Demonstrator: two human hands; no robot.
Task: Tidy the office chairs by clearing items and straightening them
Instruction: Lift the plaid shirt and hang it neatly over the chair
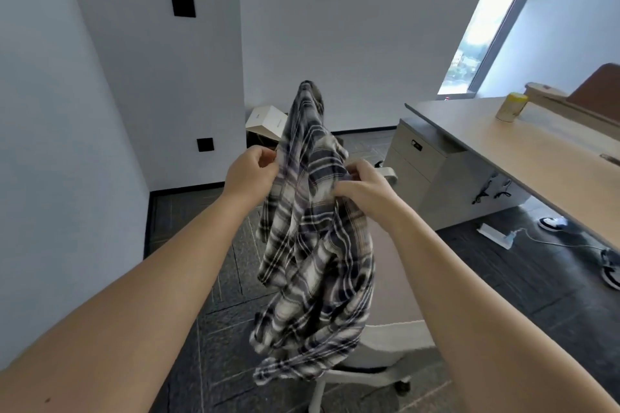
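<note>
Both hands are gripping the plaid shirt (312,245) bunched up: left hand (251,174) pinching one edge, right hand (360,186) clutching folds. It's dangling right below them over the office chair (392,282). Guessing the tail's gonna be snagging on the seat. Desk (523,147) sitting off right of the right hand, dark carpet (214,278) under everything.

Both arms outstretched; left grip (252,173) and right grip (364,185) fingers curled, pinching, raised mid-view.
</note>
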